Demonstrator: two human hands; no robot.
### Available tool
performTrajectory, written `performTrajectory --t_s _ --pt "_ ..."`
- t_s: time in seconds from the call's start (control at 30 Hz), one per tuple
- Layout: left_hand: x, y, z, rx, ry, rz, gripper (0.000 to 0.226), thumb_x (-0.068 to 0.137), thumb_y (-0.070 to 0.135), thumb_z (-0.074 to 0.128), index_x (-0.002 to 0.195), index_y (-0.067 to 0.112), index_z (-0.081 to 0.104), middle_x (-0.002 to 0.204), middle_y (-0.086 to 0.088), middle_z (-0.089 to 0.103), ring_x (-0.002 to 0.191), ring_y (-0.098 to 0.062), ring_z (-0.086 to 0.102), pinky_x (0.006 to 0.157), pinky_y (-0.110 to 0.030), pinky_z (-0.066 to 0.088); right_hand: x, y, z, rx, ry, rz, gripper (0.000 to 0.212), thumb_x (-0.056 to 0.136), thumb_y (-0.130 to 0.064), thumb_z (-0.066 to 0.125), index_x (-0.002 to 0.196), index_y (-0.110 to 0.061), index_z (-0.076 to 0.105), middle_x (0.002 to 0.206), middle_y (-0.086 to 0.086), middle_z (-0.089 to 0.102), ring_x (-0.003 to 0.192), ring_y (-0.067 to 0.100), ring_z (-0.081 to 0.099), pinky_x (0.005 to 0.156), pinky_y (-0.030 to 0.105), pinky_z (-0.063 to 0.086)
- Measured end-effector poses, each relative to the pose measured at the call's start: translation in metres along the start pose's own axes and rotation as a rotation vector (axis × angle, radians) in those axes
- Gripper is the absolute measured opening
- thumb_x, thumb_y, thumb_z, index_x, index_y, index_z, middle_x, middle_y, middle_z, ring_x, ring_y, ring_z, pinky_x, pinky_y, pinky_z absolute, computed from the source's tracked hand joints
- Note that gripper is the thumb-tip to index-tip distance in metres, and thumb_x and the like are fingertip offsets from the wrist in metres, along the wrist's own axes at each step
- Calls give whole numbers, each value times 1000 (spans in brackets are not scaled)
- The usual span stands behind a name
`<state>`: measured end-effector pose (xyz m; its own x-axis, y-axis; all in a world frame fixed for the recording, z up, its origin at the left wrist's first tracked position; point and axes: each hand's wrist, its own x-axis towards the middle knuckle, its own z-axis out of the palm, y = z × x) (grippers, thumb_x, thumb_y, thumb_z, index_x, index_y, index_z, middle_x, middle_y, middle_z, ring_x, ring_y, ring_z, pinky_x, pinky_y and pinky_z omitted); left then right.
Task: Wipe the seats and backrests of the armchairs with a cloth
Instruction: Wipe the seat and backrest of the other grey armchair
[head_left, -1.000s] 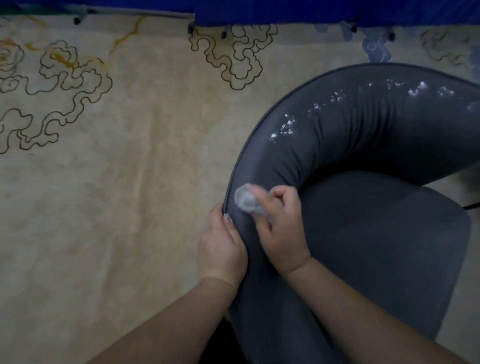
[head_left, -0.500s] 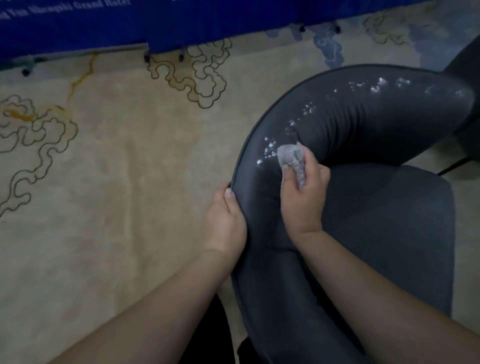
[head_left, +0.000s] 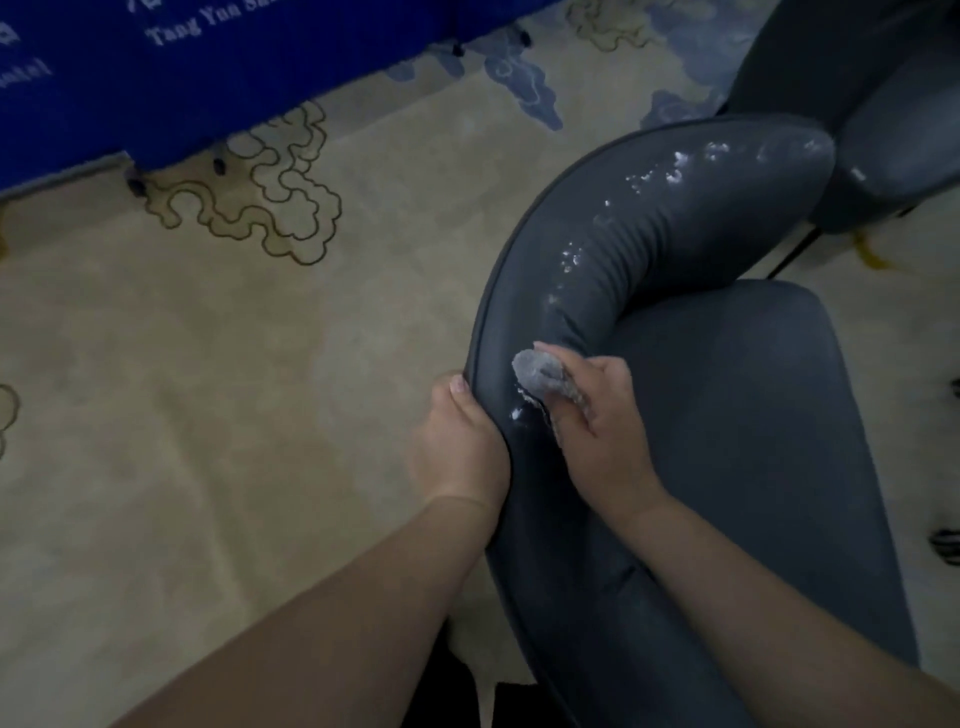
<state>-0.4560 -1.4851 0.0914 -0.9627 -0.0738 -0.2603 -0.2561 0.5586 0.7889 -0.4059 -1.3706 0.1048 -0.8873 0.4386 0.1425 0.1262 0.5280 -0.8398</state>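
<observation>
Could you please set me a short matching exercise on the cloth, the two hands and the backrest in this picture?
Things:
1. cloth
2. left hand
3. right hand
4. backrest

States:
A. grips the backrest's outer edge
B. dotted with white foam
C. bunched, pressed to the backrest
D. holds the cloth

Pairs: 1-C, 2-A, 3-D, 4-B

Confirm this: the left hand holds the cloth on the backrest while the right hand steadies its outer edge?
Not quite: the hands are swapped. The head view shows the right hand pressing the cloth on the backrest, while the left hand steadies its outer edge.
</observation>
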Motion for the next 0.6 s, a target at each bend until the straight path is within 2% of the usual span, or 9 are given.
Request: performTrajectory --t_s 0.07,0.1,0.17,0.23,0.3,0.4,0.47,0.53,0.6 --pt "-1 1 0 14 2 15 41 96 42 19 95 21 54 67 10 44 76 -32 54 69 -36 39 26 -3 3 -13 73 75 35 92 -16 58 124 -28 60 98 9 43 87 -1 49 86 6 37" --pt "-1 1 -1 19 3 18 41 93 44 18 94 23 53 67 10 45 76 -32 54 69 -36 39 41 -7 5 -43 80 86 36 92 -14 58 125 -25 61 98 11 43 87 6 50 87 10 39" --pt "-1 1 -2 11 21 27 44 89 46 16 95 24 54 72 1 53 78 -33 55 69 -37 39 52 -17 10 -95 24 54 38 92 -14 60 128 -25 60 98 9 40 90 20 50 93 22 42" --pt "-1 1 -3 -12 32 42 46 89 46 17 96 21 55 78 -7 59 80 -36 58 70 -39 43 34 -22 8 -124 -43 -29 39 91 -13 60 127 -26 62 96 6 38 89 23 49 90 27 45" --pt "-1 2 -3 -16 33 57 46 90 45 18 97 19 56 78 -6 59 80 -35 58 70 -40 45 -1 -18 -1 -111 -102 -63 43 90 -9 60 128 -30 60 97 3 38 88 19 48 86 24 45" --pt "-1 3 -6 4 6 55 42 91 45 18 95 24 54 73 3 53 77 -31 57 69 -38 44 -26 -11 -17 15 -166 58 43 93 -6 60 124 -36 60 97 3 41 83 11 51 80 15 44" --pt "-1 4 -6 0 -15 35 34 94 44 20 91 28 50 70 8 51 73 -28 54 67 -36 42 -8 -9 -14 67 -81 196 30 94 -10 58 120 -26 64 97 11 49 75 9 53 76 17 44" --pt "-1 4 -6 -8 -21 4 27 100 37 25 88 28 47 67 13 48 69 -24 49 63 -32 34 12 -19 -4 52 51 283 30 93 -14 57 121 -25 62 102 11 49 79 -6 51 77 7 39" --pt "-2 6 -8 -30 -42 -14 25 103 31 28 86 26 46 67 13 46 70 -23 47 63 -32 30 11 -32 7 -13 41 160 38 91 -16 58 126 -32 59 101 5 43 88 -4 47 83 3 35"
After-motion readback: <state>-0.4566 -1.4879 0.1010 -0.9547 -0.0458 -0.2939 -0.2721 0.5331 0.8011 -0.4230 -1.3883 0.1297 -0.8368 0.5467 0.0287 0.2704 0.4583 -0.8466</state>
